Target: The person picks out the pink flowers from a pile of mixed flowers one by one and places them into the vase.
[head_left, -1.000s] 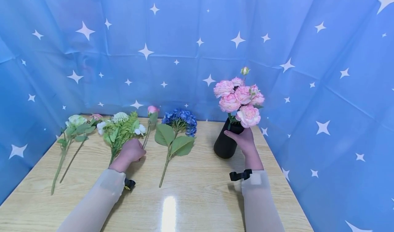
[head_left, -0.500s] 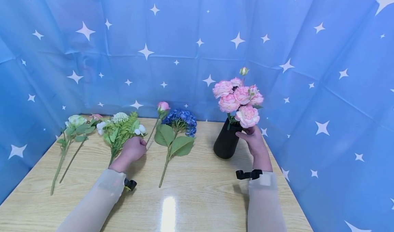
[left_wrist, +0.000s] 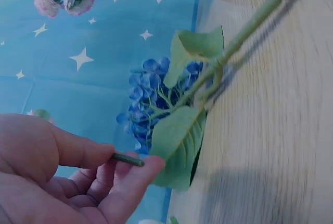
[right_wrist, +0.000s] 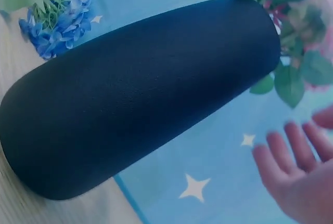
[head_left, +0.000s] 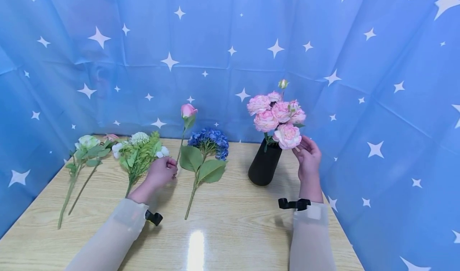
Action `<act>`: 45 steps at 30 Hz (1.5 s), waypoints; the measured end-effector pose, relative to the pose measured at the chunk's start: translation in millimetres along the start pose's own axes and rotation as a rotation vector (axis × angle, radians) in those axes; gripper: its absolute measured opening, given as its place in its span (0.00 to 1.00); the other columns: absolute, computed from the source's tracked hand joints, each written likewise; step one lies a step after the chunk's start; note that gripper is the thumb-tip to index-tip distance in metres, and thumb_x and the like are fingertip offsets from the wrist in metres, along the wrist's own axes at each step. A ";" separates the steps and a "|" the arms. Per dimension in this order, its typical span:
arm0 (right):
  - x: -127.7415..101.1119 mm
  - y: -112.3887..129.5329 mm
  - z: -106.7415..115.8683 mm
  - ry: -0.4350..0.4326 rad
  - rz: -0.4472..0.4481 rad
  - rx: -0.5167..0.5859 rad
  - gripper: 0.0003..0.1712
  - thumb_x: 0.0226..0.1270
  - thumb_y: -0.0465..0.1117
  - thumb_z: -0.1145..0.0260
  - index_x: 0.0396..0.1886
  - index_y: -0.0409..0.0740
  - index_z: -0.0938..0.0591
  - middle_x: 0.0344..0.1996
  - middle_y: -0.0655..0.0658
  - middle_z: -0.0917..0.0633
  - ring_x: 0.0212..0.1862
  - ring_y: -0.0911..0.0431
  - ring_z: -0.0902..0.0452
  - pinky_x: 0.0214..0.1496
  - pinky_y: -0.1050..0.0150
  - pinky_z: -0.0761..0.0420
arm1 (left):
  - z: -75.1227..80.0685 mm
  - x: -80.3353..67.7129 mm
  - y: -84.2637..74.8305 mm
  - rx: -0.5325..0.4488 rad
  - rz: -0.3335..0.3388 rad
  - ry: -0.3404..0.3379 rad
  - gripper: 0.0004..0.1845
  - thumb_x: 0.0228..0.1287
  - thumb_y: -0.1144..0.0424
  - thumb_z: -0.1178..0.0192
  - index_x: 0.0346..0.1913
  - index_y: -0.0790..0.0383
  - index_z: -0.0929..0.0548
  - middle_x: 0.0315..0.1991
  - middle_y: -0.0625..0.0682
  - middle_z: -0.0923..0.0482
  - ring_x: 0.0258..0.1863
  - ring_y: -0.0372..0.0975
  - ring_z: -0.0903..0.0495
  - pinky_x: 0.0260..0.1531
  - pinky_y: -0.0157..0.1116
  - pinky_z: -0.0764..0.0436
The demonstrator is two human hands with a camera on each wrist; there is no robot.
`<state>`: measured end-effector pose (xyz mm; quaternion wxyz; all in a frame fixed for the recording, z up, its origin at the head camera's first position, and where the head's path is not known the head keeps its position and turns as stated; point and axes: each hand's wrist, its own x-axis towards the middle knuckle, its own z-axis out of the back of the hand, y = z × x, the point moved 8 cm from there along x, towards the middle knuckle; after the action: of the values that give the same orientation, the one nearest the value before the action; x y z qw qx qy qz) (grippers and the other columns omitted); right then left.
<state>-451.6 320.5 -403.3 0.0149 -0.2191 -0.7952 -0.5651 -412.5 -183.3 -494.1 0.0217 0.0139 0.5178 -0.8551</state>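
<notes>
My left hand (head_left: 160,173) pinches the thin stem of a pink rosebud (head_left: 189,110), which stands upright above the table. In the left wrist view the stem's cut end (left_wrist: 128,159) shows between thumb and fingers. Just right of it lies a blue hydrangea (head_left: 212,140) with broad green leaves. A black vase (head_left: 263,165) holds several pink peonies (head_left: 276,112) and a small bud. Beside the vase's rim, my right hand (head_left: 310,161) has its fingers loosely extended; the right wrist view shows these fingers (right_wrist: 281,154) apart from the vase, near the flowers.
On the wooden table (head_left: 230,231), a white-and-green bunch (head_left: 140,153) lies left of my left hand. Farther left are a pale rose stem (head_left: 86,143) and a thinner pink flower stem (head_left: 85,187). A blue starry curtain (head_left: 215,55) hangs behind.
My left hand has raised the pink rosebud from a low lean to nearly upright. My right hand has let go of the vase and moved away to its right.
</notes>
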 end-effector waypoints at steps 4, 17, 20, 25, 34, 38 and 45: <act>-5.3 16.0 7.9 -0.235 0.108 -0.039 0.25 0.66 0.16 0.52 0.53 0.36 0.18 0.43 0.49 0.18 0.46 0.59 0.18 0.49 0.72 0.15 | -4.2 -0.6 -5.6 -0.080 -0.018 0.003 0.09 0.74 0.73 0.43 0.53 0.75 0.23 0.41 0.59 0.21 0.32 0.40 0.15 0.41 0.45 0.08; -45.7 72.2 -23.1 -0.342 0.452 -0.070 0.16 0.65 0.18 0.49 0.35 0.33 0.16 0.30 0.48 0.17 0.36 0.55 0.22 0.40 0.67 0.22 | -20.0 -12.6 -29.4 -0.269 -0.059 0.082 0.10 0.75 0.78 0.45 0.54 0.78 0.28 0.42 0.58 0.25 0.35 0.43 0.16 0.43 0.41 0.08; -56.0 80.1 -34.4 -0.310 0.506 -0.065 0.13 0.65 0.18 0.50 0.31 0.24 0.18 0.27 0.48 0.16 0.33 0.54 0.23 0.39 0.65 0.23 | -27.1 -15.5 -34.8 -0.317 -0.069 0.126 0.11 0.73 0.79 0.44 0.54 0.77 0.27 0.43 0.59 0.24 0.36 0.44 0.16 0.44 0.39 0.08; -76.2 90.4 -59.0 -0.229 0.589 -0.069 0.17 0.62 0.17 0.50 0.26 0.27 0.16 0.25 0.47 0.14 0.29 0.54 0.21 0.36 0.68 0.19 | -36.9 -19.6 -43.0 -0.356 -0.128 0.162 0.12 0.71 0.81 0.41 0.54 0.76 0.24 0.43 0.61 0.22 0.38 0.45 0.15 0.44 0.38 0.08; -100.1 83.5 -113.8 0.136 0.496 -0.140 0.07 0.70 0.22 0.36 0.42 0.17 0.18 0.35 0.51 0.11 0.35 0.59 0.15 0.42 0.74 0.15 | -54.3 -33.9 -58.2 -0.403 -0.175 0.212 0.12 0.71 0.80 0.41 0.54 0.75 0.23 0.42 0.60 0.21 0.38 0.46 0.15 0.48 0.45 0.08; -101.7 65.5 -129.3 0.224 0.376 -0.195 0.10 0.68 0.22 0.33 0.46 0.17 0.18 0.35 0.56 0.11 0.37 0.65 0.14 0.44 0.75 0.14 | -62.3 -39.9 -63.7 -0.405 -0.191 0.242 0.11 0.71 0.80 0.41 0.53 0.75 0.23 0.42 0.60 0.21 0.39 0.48 0.14 0.49 0.47 0.09; -108.7 19.0 -159.8 0.379 0.165 -0.375 0.14 0.69 0.28 0.28 0.52 0.27 0.14 0.45 0.31 0.11 0.41 0.65 0.14 0.47 0.73 0.14 | -77.3 -49.7 -67.5 -0.421 -0.207 0.304 0.08 0.73 0.80 0.42 0.50 0.72 0.23 0.42 0.62 0.21 0.38 0.47 0.14 0.45 0.41 0.08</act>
<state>-382.2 144.8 -358.3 0.1685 -0.1722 -0.6393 -0.7303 -366.2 -82.4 -467.9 -0.1411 0.0842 0.6799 -0.7146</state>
